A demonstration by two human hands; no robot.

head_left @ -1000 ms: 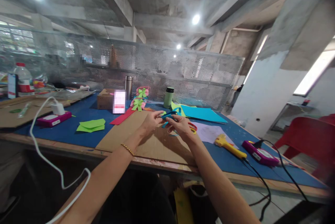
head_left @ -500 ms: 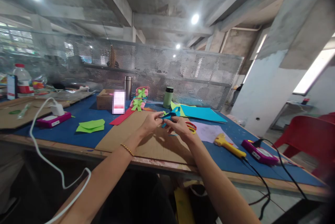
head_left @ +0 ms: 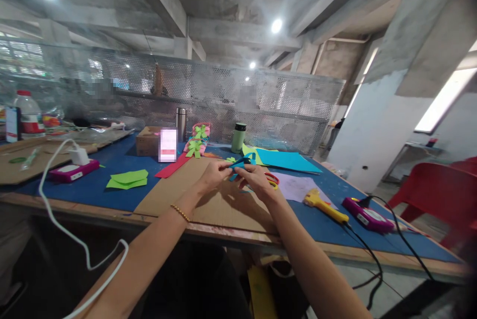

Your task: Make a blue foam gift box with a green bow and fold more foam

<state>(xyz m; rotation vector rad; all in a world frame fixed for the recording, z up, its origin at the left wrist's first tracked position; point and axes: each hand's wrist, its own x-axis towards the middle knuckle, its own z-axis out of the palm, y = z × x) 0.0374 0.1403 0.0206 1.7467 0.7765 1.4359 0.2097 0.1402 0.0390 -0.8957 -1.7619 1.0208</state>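
Note:
Both hands meet over a brown cardboard sheet (head_left: 216,209) in the middle of the table. My left hand (head_left: 215,174) pinches the left end of a folded blue paper strip (head_left: 243,161). The strip's other side is in my right hand (head_left: 254,179), its fingers closed and partly hiding the paper. Red and yellow scissor handles (head_left: 273,181) show just right of my right hand. A small green paper piece (head_left: 231,160) lies behind the fingertips.
Blue sheets (head_left: 286,160), a lilac sheet (head_left: 298,187), a yellow glue gun (head_left: 326,207) and a purple power strip (head_left: 367,215) lie right. A green bottle (head_left: 239,138) stands behind. Left are green papers (head_left: 127,180), a red strip (head_left: 172,166) and a cardboard box (head_left: 147,142).
The blue strip has tilted slightly and looks flatter between my hands. My grip on it is unchanged, and the whole view has shifted a little.

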